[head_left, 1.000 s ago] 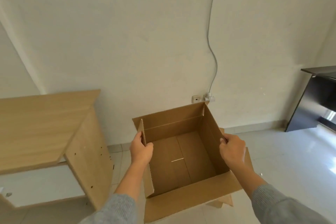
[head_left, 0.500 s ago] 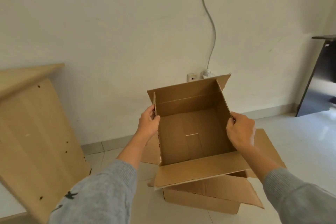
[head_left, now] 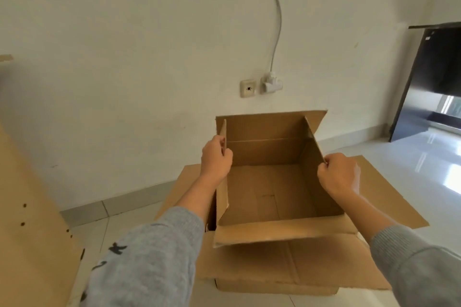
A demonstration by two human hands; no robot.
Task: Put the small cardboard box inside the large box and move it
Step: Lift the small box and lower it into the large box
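Note:
I hold the small cardboard box (head_left: 269, 197), open and empty, with its flaps up. My left hand (head_left: 215, 158) grips its left side flap. My right hand (head_left: 339, 173) grips the top edge of its right wall. The small box hangs over the large box (head_left: 274, 269), which stands on the floor with its flaps spread outward; its lower part sits between the large box's flaps. How deep it reaches inside is hidden.
A light wooden cabinet (head_left: 27, 219) stands at the left. The white wall behind carries a socket (head_left: 248, 88) and a plugged cable (head_left: 272, 82). A dark desk (head_left: 434, 77) stands at the right on the glossy tiled floor (head_left: 411, 157).
Both hands carried the small box to the right and down, over the large box that came into view. The cabinet slid toward the left edge of the view.

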